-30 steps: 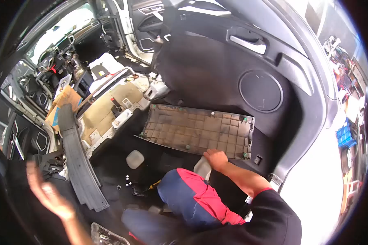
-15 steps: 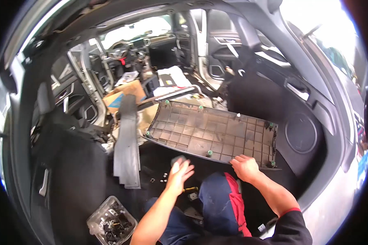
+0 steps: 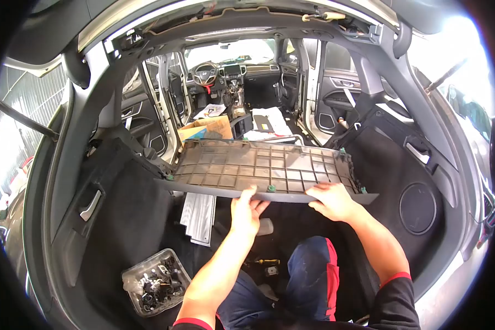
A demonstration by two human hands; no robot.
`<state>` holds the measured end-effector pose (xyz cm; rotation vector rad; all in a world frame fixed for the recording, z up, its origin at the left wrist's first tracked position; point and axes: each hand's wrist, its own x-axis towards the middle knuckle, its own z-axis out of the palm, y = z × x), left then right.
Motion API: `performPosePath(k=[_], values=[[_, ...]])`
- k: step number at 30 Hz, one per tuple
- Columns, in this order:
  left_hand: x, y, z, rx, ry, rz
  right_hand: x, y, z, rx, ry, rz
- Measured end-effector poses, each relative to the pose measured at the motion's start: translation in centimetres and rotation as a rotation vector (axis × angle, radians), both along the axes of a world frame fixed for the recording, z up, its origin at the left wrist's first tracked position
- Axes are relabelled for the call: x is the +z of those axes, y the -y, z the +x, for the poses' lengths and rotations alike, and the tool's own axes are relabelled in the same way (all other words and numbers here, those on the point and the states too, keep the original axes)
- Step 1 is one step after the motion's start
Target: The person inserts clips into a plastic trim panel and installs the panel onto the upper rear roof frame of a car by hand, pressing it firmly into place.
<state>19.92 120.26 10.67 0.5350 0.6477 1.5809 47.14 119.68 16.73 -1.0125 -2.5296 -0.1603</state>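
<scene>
A wide plastic trim panel (image 3: 225, 170) is raised across the middle of the car's cargo space, its ribbed underside facing me. Green clips (image 3: 271, 188) stick out along its edges. My left hand (image 3: 247, 214) grips the near edge around its middle, thumb over the rim and fingers below. Farther right, my right hand (image 3: 333, 201) closes over the same edge, its fingertips partly hidden. Beneath the panel's left part lies a grey ridged trim strip (image 3: 198, 219), its far end covered by the panel.
A clear tub (image 3: 131, 263) of clips and small parts sits at lower left. A yellow-handled screwdriver (image 3: 268, 262) lies on the floor by my knees. Beyond the panel are a cardboard box (image 3: 217, 128) and white papers (image 3: 269, 122). Side trim walls (image 3: 418, 212) flank the cargo space.
My left hand has come up and taken hold of the panel's near edge. The panel has lifted and tilted, its near edge now higher. My view has shifted, showing more of the roof.
</scene>
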Motion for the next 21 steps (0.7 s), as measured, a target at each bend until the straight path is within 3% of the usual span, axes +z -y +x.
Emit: performPosePath(k=[5, 9, 13, 20, 21], values=[[5.4, -0.2, -1.7, 0.037, -0.003, 0.055, 3.8, 0.4, -1.1, -0.061, -0.177, 0.34], [6.6, -0.7, -3.6, 0.062, -0.005, 0.115, 5.9, 2.6, -1.1, -0.089, -0.292, 0.597], [5.5, 0.2, -4.7, 0.063, 0.001, 0.135, 5.6, 3.7, 0.0, -0.08, -0.357, 0.563], [2.3, 0.5, -10.5, 0.042, -0.072, 0.032, 8.0, 3.2, 4.3, -0.086, -0.303, 0.145], [1.8, -0.2, -11.3, 0.033, -0.052, 0.033, 7.7, 1.9, 4.7, -0.073, -0.316, 0.197]])
